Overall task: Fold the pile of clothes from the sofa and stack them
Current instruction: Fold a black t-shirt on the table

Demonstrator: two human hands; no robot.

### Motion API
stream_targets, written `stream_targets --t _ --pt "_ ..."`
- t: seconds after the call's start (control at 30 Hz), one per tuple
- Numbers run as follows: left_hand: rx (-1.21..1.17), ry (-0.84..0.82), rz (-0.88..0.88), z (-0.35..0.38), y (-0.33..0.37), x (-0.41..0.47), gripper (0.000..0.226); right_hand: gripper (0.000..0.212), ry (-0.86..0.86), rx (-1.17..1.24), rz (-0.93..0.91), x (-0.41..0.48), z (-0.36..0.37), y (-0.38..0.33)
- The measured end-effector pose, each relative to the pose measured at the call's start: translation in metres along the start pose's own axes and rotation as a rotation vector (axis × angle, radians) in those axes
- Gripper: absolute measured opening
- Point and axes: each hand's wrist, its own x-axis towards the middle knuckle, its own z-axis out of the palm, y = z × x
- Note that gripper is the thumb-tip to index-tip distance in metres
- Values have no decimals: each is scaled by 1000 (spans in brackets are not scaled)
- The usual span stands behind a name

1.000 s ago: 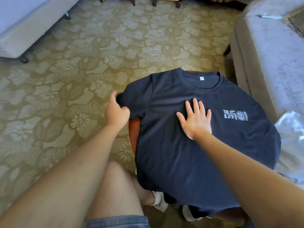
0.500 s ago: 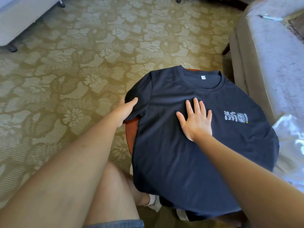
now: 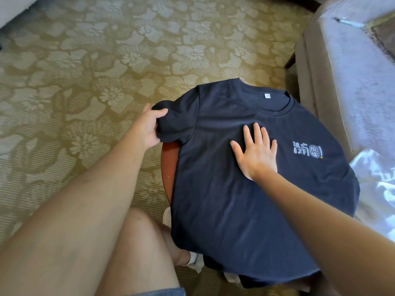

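Lying beside a pale sofa (image 3: 352, 92), a navy T-shirt (image 3: 245, 199) covers a small round wooden table (image 3: 168, 167), face up, collar away from the person. Soft, light and limp, it should crease wherever guided. The right hand (image 3: 256, 154), fingers spread, presses flat on the chest. The left hand (image 3: 149, 127) pinches the sleeve (image 3: 173, 122), probably the best hold for folding inward.

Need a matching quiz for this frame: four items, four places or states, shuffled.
Items
1. left hand
2. right hand
3. navy T-shirt
4. pen

Places or states
A. lies on the sofa
B. pressed flat on the shirt's chest
C. spread over the round wooden table
D. grips a sleeve

Pairs: 1-D, 2-B, 3-C, 4-A
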Motion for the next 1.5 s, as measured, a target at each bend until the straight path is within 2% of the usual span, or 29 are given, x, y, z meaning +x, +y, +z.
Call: stream_targets --t 0.1,0.17,0.3,0.43,0.53,0.73,0.8,0.97,1.03,1.13,1.2,1.3,1.37,1.43,1.5 --pt "210 2 -45 -5 -1 1 82 71 4 -7 2 0 0 -1" --pt "291 -7 -29 -6 -2 3 87 71 2 -5 6 0 0 -1" --pt "430 -11 117 -3 -3 5 70 71 1 -8 9 0 0 -1" --pt "620 66 225 7 -3 3 53 71 -8 -12 12 0 0 -1" --pt "627 109 223 7 0 1 56 72 -20 -25 4 0 -1 -3" --pt "574 153 170 -12 21 -12 82 77 -31 -63 -44 4 -4 -35" --pt "683 186 201 -18 33 -18 88 78 -40 -44 -64 6 -2 -56" --pt "1183 201 274 -4 64 -37 90 82 -135 0 -74 11 -6 -78" --pt "1352 181 306 13 68 -44 88 84 -184 2 -94 10 -15 -73" --pt "1433 54 344 47 64 -54 92 81 -83 64 -99 -4 -26 -49" --pt "1341 -77 410 71 53 -60 97 78 -10 64 -99 -16 -30 -25" --pt "1146 -29 580 96 25 -65 85 76 16 33 -49 -27 -30 18" --pt "1343 -6 532 102 -5 -60 83 74 -17 34 -11 -34 -23 44" --pt "1605 -14 373 100 -41 -55 84 73 -33 49 15 -43 -12 61" --pt "1774 23 349 95 -69 -52 82 73 -13 42 29 -49 -4 68"
